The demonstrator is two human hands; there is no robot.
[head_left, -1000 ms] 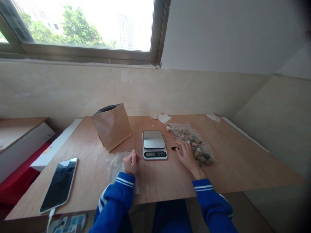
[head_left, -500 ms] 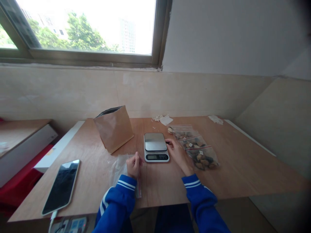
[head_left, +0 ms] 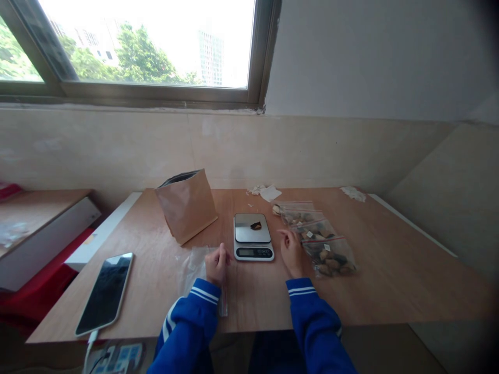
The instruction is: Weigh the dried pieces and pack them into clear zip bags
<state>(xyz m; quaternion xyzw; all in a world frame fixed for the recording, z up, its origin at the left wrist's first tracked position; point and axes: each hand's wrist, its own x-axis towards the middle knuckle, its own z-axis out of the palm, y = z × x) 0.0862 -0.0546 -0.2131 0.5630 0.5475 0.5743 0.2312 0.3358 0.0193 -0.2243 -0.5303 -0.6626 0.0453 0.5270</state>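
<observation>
My right hand [head_left: 291, 253] hangs just right of the digital kitchen scale [head_left: 252, 237], holding nothing, with its fingers loosely apart. A small dark piece [head_left: 256, 225] lies on the scale's steel pan. My left hand [head_left: 217, 265] is pinched around a slim clear strip with red marks [head_left: 223, 301], which reaches down toward the table edge. Beneath that hand lies a crumpled clear plastic bag [head_left: 193, 270]. Right of my right hand, overlapping zip bags of stones or shells [head_left: 329, 254] rest on the table.
A brown paper bag [head_left: 187, 206] stands behind my left hand. A phone [head_left: 104, 294] lies at the front left with a charging cable. Scraps of white tissue [head_left: 265, 192] lie near the back wall. A power strip [head_left: 125, 357] shows below the table edge.
The dark piece has gone from the table to the scale pan. My right hand has drawn back from the scale's right side. My left hand stays about the same.
</observation>
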